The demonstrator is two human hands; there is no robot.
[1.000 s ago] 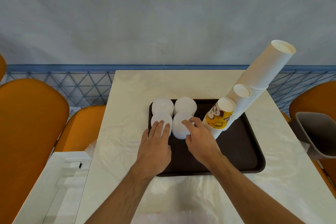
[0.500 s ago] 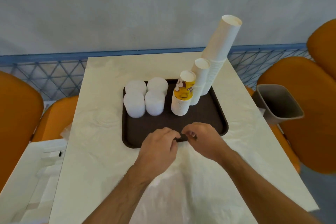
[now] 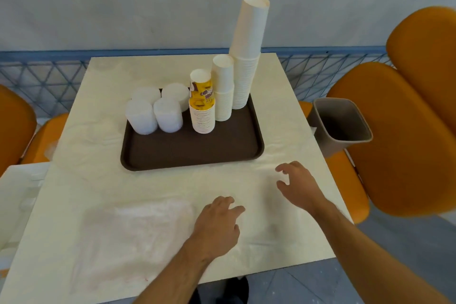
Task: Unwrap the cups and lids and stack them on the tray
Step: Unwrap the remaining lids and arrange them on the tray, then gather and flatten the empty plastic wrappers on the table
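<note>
A dark brown tray (image 3: pixel 192 153) sits on the cream table. On its left stand several stacks of white lids (image 3: pixel 158 110). To their right rise three cup stacks: a short one topped by a yellow printed cup (image 3: pixel 201 106), a medium white one (image 3: pixel 223 89) and a tall white one (image 3: pixel 248 57). My left hand (image 3: pixel 217 227) hovers low over the table in front of the tray, fingers loosely bent, holding nothing. My right hand (image 3: pixel 298 184) is to the right of it, fingers spread and curved, empty. Clear plastic wrap (image 3: pixel 128 232) lies flat on the table by my left hand.
A grey bin (image 3: pixel 341 126) stands on an orange seat right of the table. Orange chairs (image 3: pixel 404 131) flank both sides. A white box (image 3: pixel 14 192) sits at the left edge. A blue mesh rail runs behind the table.
Both hands have pulled back from the lid stacks and the tray's front edge toward me and to the right. The view has shifted so the stacks look upright.
</note>
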